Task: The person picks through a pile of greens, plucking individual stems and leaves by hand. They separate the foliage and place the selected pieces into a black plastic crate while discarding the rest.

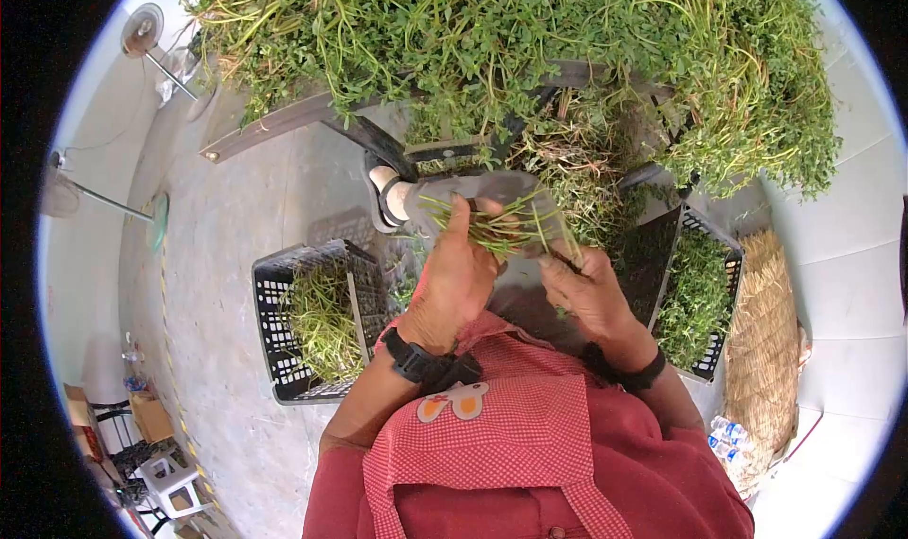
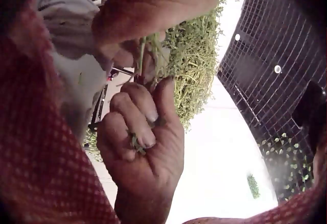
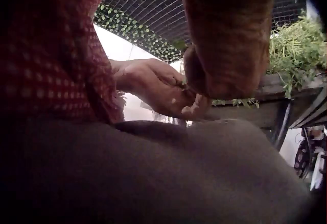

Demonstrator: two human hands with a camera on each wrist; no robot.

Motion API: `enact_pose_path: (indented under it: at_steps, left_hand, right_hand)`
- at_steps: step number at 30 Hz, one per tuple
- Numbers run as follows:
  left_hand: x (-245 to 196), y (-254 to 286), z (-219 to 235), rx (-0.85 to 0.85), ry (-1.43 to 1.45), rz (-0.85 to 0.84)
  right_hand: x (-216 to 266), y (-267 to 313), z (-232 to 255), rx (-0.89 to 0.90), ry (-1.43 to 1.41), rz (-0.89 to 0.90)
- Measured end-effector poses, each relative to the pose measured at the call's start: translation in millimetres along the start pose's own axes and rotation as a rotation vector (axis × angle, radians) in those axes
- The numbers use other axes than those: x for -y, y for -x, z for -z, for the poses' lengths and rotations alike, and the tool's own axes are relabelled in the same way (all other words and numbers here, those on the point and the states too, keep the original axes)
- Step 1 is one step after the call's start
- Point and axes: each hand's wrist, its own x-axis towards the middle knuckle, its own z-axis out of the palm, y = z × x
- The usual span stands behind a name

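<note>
My left hand (image 1: 458, 279) grips a bunch of thin green stems (image 1: 497, 229) above the lap, its thumb laid along the near side. Just to the right, my right hand (image 1: 594, 293) pinches the lower end of stems at the bunch's right edge. In the left wrist view the right hand (image 2: 140, 137) has curled fingers, with a small green leaf (image 2: 137, 143) caught between them. The right wrist view shows the left hand (image 3: 158, 89) close beside the right hand (image 3: 227, 40); the stems are mostly hidden there.
A large heap of leafy greens (image 1: 492, 38) covers the table ahead. Black crates with greens stand at left (image 1: 270, 326) and right (image 1: 705, 369). A pile of stems and roots (image 1: 577, 175) lies under the table. A straw roll (image 1: 761, 340) is at far right.
</note>
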Motion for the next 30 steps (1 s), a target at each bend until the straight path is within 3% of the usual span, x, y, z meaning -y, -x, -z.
enact_pose_path:
  at_steps: [5, 9, 11, 14, 16, 18, 22, 26, 28, 30]
  left_hand:
    - [7.7, 3.3, -7.5, 0.082, -0.008, -0.008]
    - [10.4, 2.9, -11.8, 0.100, -0.083, -0.090]
    - [10.9, 2.2, -11.2, 0.108, -0.105, -0.123]
    - [6.8, 4.0, -9.0, 0.134, -0.153, -0.219]
    - [-2.4, 8.5, -10.8, 0.046, -0.206, -0.175]
    - [-4.6, 1.4, -4.5, 0.134, -0.127, -0.218]
    - [-21.4, -5.2, 7.4, 0.073, 0.031, -0.199]
    - [-32.9, 3.3, 7.8, -0.011, -0.059, -0.246]
    - [-42.6, 6.5, 13.8, 0.133, -0.302, -0.149]
    - [-41.6, 15.5, 2.7, 0.096, -0.424, -0.152]
  right_hand:
    - [-4.1, -2.2, -10.4, 0.042, -0.166, -0.004]
    - [-1.6, -6.6, -13.0, 0.017, -0.029, -0.044]
    - [2.0, -11.3, -22.1, -0.050, 0.005, 0.153]
    - [5.2, -12.3, -20.3, -0.055, -0.015, 0.046]
    - [3.0, -12.0, -20.2, -0.044, -0.036, 0.109]
    - [8.0, -10.1, -18.3, -0.006, 0.160, 0.137]
    - [17.0, -11.0, -10.9, -0.041, 0.108, 0.231]
    - [21.3, -21.0, -6.9, 0.061, -0.057, 0.136]
    - [20.6, -25.2, -1.4, 0.093, 0.032, 0.098]
    - [21.2, -26.3, -1.7, 0.130, 0.121, 0.058]
